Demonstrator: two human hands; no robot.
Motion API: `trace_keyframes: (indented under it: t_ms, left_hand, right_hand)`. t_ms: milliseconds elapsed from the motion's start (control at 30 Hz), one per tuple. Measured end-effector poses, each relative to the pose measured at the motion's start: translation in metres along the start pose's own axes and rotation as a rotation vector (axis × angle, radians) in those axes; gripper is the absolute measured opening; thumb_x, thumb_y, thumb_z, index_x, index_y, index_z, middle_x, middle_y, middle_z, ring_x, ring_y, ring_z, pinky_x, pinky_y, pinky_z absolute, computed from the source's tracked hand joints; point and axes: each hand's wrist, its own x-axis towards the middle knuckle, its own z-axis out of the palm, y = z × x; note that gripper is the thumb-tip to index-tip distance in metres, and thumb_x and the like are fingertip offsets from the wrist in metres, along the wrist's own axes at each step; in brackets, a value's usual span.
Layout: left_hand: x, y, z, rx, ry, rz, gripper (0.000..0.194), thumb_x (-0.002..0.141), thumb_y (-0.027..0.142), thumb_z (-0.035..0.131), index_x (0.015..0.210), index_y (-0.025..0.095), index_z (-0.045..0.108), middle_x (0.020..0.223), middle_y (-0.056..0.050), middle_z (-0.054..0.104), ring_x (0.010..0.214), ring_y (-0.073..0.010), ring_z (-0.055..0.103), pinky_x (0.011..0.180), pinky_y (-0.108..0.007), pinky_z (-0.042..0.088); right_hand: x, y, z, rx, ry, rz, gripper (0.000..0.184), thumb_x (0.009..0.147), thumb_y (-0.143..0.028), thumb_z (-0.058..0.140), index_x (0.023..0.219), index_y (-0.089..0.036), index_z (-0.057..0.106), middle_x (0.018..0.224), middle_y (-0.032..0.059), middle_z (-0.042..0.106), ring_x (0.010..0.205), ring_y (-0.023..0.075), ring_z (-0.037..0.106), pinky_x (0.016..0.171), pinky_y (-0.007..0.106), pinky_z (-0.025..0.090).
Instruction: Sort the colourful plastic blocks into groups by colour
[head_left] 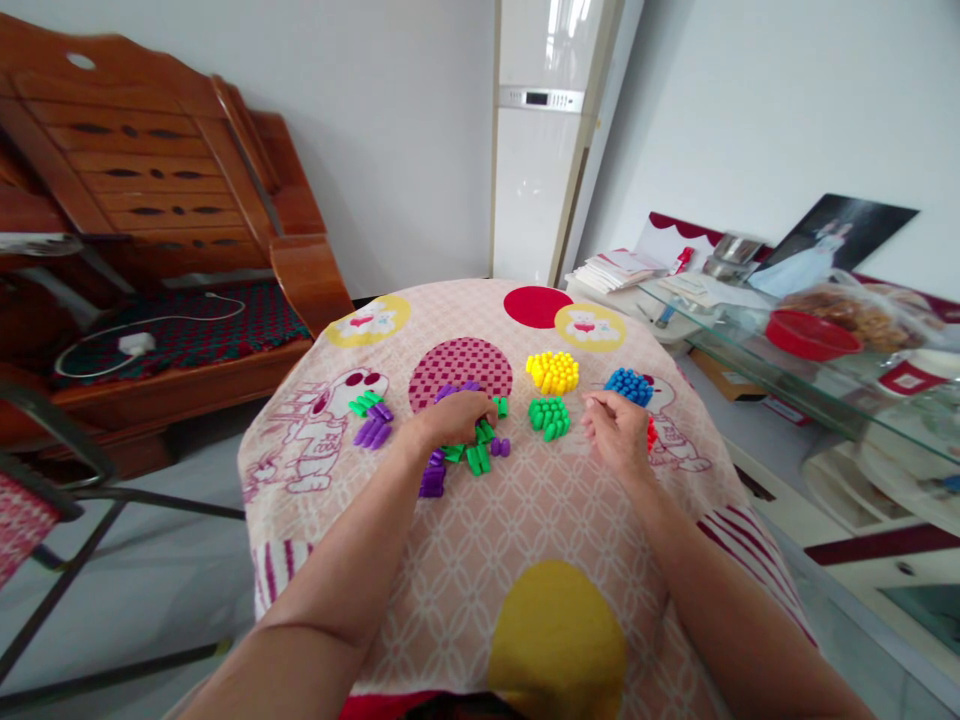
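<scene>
My left hand [463, 415] reaches down into a mixed pile of small green pegs [478, 458] and purple pegs [431, 478]. Its fingers are curled together, and what they grip among the pegs is hidden. To the right, my right hand [619, 432] hovers with thumb and fingers pinched; anything between them is too small to make out. Beside it stand a green peg cluster [550, 418] and a blue peg cluster [628, 386]. Red pegs [652, 434] show partly behind this hand. A yellow peg cluster [553, 373] stands farther back.
A patterned cloth covers the round table [555, 520]. More purple and green pegs [373, 425] lie at the left. A glass-topped cabinet [757, 340] with a red bowl [814, 335] is on the right. There is a wooden bench [150, 180] at left and a metal-framed chair [82, 490] nearer.
</scene>
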Motion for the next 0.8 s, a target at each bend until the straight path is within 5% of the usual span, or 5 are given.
trace_keyframes:
  t_ms: [533, 800]
  left_hand:
    - [-0.016, -0.022, -0.026, -0.366, 0.116, -0.033, 0.021, 0.070, 0.019, 0.062, 0.087, 0.018, 0.074, 0.079, 0.000, 0.072, 0.071, -0.0144, 0.062, 0.067, -0.022, 0.043]
    - [-0.012, 0.022, -0.031, -0.458, 0.190, 0.140, 0.019, 0.081, 0.021, 0.059, 0.096, 0.019, 0.071, 0.085, -0.001, 0.071, 0.076, -0.0142, 0.062, 0.069, -0.022, 0.044]
  right_hand:
    - [-0.001, -0.003, 0.000, 0.016, -0.008, -0.014, 0.037, 0.081, -0.048, 0.059, 0.094, -0.015, 0.071, 0.066, 0.0044, 0.068, 0.053, 0.0168, 0.061, 0.045, 0.026, 0.049]
    - [-0.015, -0.019, 0.006, 0.061, -0.287, -0.090, 0.034, 0.081, -0.052, 0.064, 0.091, -0.020, 0.071, 0.064, 0.0009, 0.066, 0.054, 0.0162, 0.062, 0.048, 0.026, 0.049]
